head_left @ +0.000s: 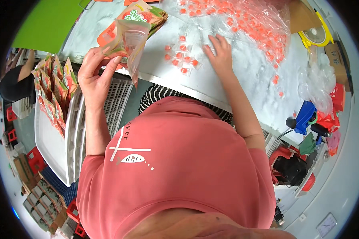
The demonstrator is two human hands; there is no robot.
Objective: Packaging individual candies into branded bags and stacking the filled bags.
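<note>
My left hand [95,77] pinches a printed stand-up pouch [136,42] between thumb and fingers, above the table's near left edge. The pouch's mouth gapes, and its inside is mostly hidden. Behind it lies a stack of flat orange and green pouches [158,20]. My right hand [219,53] rests on the white tabletop [215,87] with fingers spread and nothing in them. Just left of its fingertips is a small group of red-orange sweets in clear wrappers [186,59]. Farther off to the right spreads a large heap of the same wrapped sweets [263,30], partly under clear plastic.
Left of me, upright pouches [54,85] stand in a white tray [48,149] on stacked crates [117,99]. At the right are a yellow fan [316,35], clear plastic bags [319,79] and a blue tape dispenser [305,116]. Another person [18,83] is at far left.
</note>
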